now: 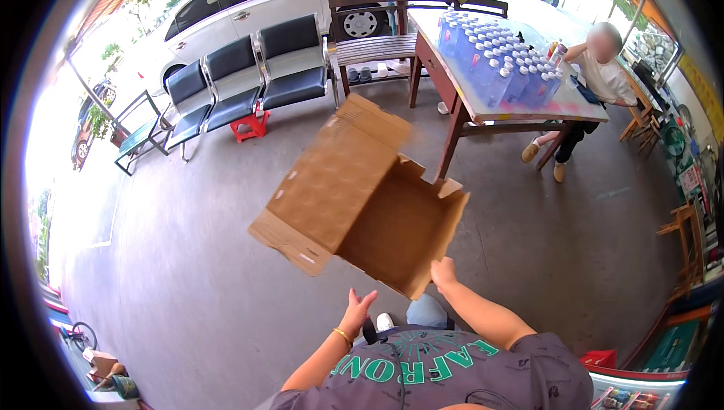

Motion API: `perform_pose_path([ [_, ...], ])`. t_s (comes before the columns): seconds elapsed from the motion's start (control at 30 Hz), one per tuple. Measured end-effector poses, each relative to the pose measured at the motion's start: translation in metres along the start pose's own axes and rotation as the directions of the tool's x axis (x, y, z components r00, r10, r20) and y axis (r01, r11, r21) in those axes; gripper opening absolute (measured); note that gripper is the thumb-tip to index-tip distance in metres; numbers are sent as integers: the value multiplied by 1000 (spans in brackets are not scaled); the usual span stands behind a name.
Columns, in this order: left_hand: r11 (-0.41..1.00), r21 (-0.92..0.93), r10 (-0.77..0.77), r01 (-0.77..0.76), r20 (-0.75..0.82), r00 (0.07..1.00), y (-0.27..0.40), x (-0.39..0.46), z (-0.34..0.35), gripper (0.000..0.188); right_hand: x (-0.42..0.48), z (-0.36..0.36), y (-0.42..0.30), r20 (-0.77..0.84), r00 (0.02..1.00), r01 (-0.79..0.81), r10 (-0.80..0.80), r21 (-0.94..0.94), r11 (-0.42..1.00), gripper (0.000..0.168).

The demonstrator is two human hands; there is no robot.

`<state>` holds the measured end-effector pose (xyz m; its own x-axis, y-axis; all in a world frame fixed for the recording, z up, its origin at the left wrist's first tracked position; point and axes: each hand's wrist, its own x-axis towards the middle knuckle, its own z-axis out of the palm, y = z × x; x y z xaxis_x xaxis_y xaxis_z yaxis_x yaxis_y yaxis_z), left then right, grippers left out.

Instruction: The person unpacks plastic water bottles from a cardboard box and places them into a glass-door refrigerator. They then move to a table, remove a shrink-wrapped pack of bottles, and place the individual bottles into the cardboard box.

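An opened cardboard box (339,166) with its large lid flap folded out hangs tilted in front of me, above the floor. My right hand (444,273) grips the edge of its near right wall. Below the box's near side, my left hand (357,311) is raised with thumb and fingers apart, holding nothing; a gold bracelet is on that wrist. Beyond the box, many capped plastic bottles (498,59) with bluish bodies stand grouped on a wooden table (481,111) with a pale top.
A row of black padded metal seats (294,84) stands at the upper left, a red plastic stool (249,126) beneath. A wooden bench (376,45) is behind the table. A person (608,73) sits at the table's right. Wooden stools (687,234) line the right side.
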<state>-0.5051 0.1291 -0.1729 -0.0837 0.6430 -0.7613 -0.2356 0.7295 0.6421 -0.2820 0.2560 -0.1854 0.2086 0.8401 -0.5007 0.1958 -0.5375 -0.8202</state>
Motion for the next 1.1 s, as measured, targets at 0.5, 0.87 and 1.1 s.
perform_pose_path([
  [0.5,922,-362,20,-140,-315,949,312,282,-28,76,273,154,-241,341,932,171,-121,-121,978,27],
  [0.87,827,-102,528,-553,-201,825,613,514,-86,32,450,195,-489,495,794,328,-352,139,934,50],
  [1.1,844,-22,486,-536,455,746,957,669,-55,55,591,78,-694,206,643,757,-738,-320,570,43],
])
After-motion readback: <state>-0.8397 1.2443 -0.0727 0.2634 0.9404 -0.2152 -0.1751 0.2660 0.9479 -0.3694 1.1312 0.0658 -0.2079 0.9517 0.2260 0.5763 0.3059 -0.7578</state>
